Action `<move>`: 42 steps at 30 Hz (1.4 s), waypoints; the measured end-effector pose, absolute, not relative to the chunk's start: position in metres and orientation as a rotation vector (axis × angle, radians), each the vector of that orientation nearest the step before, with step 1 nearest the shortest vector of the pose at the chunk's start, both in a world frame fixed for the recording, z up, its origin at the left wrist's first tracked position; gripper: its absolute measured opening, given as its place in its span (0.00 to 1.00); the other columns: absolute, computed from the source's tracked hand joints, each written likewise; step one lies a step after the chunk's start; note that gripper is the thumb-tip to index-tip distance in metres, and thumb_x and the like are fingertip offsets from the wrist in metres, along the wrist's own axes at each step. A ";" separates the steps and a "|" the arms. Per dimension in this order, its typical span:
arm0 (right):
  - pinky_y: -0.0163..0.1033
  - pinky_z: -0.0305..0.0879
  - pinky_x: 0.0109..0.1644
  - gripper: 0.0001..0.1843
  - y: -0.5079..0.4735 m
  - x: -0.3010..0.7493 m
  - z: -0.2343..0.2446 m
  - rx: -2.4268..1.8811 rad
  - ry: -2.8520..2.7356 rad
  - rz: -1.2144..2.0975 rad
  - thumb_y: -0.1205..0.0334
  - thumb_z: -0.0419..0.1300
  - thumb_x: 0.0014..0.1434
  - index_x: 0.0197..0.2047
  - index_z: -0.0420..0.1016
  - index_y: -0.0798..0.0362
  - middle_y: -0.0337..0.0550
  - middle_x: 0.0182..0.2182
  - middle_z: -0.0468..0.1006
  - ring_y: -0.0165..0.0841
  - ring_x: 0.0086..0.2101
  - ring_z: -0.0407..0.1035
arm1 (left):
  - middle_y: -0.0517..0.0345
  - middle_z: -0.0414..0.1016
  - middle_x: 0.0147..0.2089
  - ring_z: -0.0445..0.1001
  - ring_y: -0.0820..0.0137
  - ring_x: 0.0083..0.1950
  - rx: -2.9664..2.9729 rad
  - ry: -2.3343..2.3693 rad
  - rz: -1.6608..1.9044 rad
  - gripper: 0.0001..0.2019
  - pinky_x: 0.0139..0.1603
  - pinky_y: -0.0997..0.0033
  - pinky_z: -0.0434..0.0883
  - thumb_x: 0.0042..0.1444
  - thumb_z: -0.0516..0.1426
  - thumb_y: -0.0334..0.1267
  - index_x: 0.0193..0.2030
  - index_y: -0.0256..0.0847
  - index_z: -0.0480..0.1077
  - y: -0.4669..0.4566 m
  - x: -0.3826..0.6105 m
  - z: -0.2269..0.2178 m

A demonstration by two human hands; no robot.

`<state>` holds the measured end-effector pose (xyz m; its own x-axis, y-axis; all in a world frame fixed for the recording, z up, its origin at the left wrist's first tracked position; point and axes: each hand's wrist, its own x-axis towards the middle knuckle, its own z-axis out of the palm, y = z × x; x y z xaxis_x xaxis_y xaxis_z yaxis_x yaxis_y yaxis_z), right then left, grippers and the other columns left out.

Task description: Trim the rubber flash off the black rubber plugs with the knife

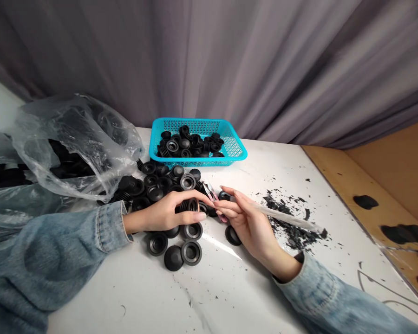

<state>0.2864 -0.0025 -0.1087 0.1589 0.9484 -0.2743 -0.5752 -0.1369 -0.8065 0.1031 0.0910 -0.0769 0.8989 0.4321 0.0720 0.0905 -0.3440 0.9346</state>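
My left hand (169, 212) is closed around a ribbed black rubber part (189, 204), held just above a pile of black rubber parts (156, 185) on the white table (230, 287). My right hand (245, 218) is closed on a small pair of pink-handled snips (213, 197), whose metal tip points at the held part. A long pale stick-like thing (285, 218) runs from that hand to the right; I cannot tell what it is. Both sleeves are blue denim.
A turquoise plastic basket (235, 147) with several black parts stands at the back. A clear plastic bag (69, 144) full of black parts lies at the left. Black rubber trimmings (289, 222) are scattered at the right. A wooden surface (379, 199) borders the table's right edge. Grey curtain behind.
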 end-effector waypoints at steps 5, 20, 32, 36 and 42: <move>0.37 0.68 0.33 0.13 -0.006 0.281 -0.107 -1.050 -0.734 1.261 0.52 0.57 0.58 0.36 0.74 0.54 0.40 0.21 0.78 0.32 0.26 0.74 | 0.54 0.74 0.38 0.71 0.69 0.36 1.907 0.307 0.334 0.25 0.41 0.71 0.66 0.61 0.44 0.53 0.52 0.36 0.69 0.093 0.101 -0.081; 0.30 0.62 0.21 0.12 -0.016 0.274 -0.103 -1.211 -1.502 1.044 0.54 0.56 0.59 0.31 0.70 0.55 0.36 0.16 0.71 0.26 0.17 0.65 | 0.58 0.73 0.30 0.65 0.70 0.32 2.451 0.055 0.289 0.21 0.39 0.70 0.59 0.51 0.57 0.55 0.42 0.40 0.74 0.083 0.108 -0.085; 0.32 0.62 0.20 0.10 -0.018 0.275 -0.106 -1.201 -1.398 1.095 0.55 0.62 0.54 0.30 0.68 0.53 0.36 0.17 0.72 0.27 0.17 0.66 | 0.54 0.74 0.33 0.66 0.68 0.32 2.525 0.036 0.324 0.31 0.40 0.69 0.60 0.52 0.54 0.58 0.57 0.40 0.66 0.083 0.106 -0.089; 0.32 0.62 0.22 0.10 -0.019 0.275 -0.105 -1.214 -1.450 1.059 0.55 0.59 0.57 0.29 0.67 0.52 0.36 0.16 0.71 0.28 0.17 0.66 | 0.54 0.73 0.29 0.65 0.68 0.31 2.665 0.054 0.346 0.28 0.40 0.67 0.60 0.52 0.54 0.59 0.49 0.38 0.72 0.077 0.106 -0.086; 0.33 0.60 0.22 0.14 -0.019 0.274 -0.104 -1.110 -1.426 1.131 0.53 0.51 0.62 0.32 0.68 0.53 0.35 0.16 0.71 0.27 0.17 0.64 | 0.55 0.76 0.37 0.69 0.67 0.38 2.407 0.048 0.245 0.23 0.44 0.69 0.59 0.51 0.57 0.55 0.49 0.43 0.72 0.083 0.107 -0.083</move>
<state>0.2740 -0.0194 -0.1045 -0.1167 0.9828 0.1431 0.0846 0.1534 -0.9845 0.1067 0.0834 -0.0833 0.9813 0.1014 0.1636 -0.0327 -0.7498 0.6608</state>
